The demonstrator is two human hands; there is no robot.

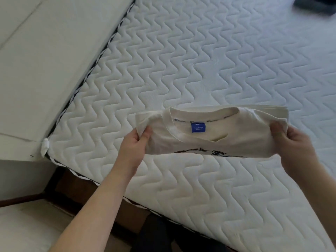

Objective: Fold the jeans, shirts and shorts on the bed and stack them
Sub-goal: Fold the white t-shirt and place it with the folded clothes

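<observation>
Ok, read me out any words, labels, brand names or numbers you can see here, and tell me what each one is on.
Blue tag inside the collar of the cream shirt: white lettering, too small to read.
Blue script repeated along the inner neck tape: too blurred to read.
Dark print at the shirt's lower edge: cut off by the fold, not readable.
No other text shows.

Folded cream shirt [209, 135], blue neck label up, held above the quilted bed [200, 60].
</observation>
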